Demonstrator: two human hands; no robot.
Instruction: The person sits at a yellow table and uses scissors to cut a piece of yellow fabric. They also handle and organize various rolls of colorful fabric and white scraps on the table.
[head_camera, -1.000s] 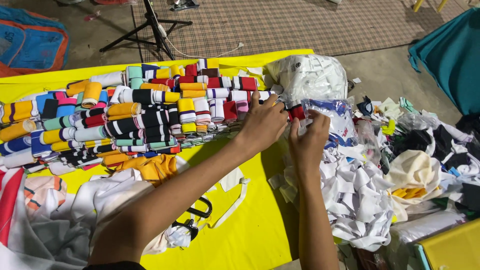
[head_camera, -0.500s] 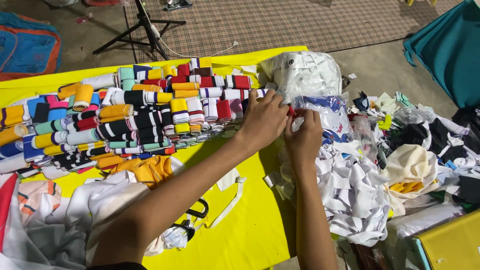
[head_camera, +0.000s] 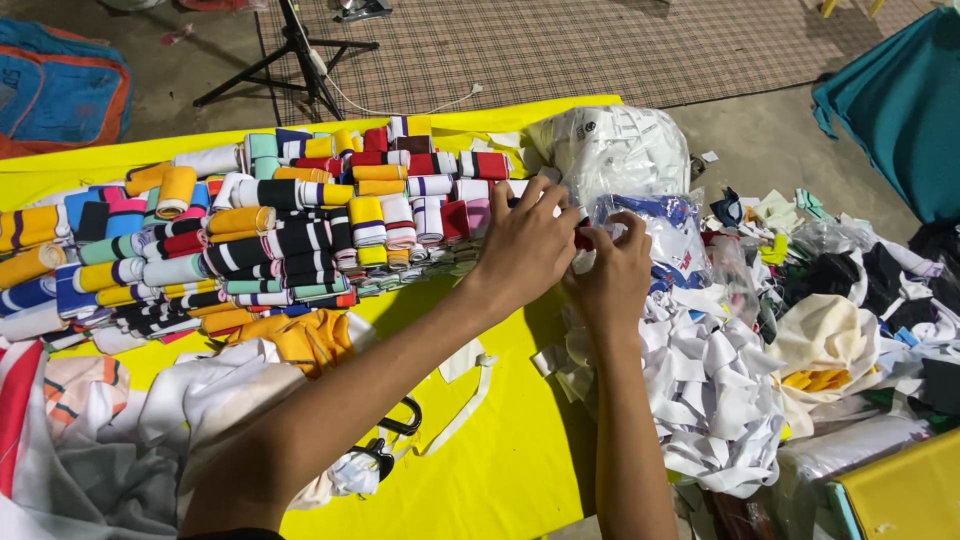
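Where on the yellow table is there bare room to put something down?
The widest bare patch of the yellow table lies near its front edge, between the white garment and the white strip pile, under the forearms. A thin bare strip runs along the far-left edge. The striped rolls and the right side are crowded.

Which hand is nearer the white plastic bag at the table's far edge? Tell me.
Right. The right hand lies just below the white plastic bag; the left hand sits further left, beside the rolled striped bands.
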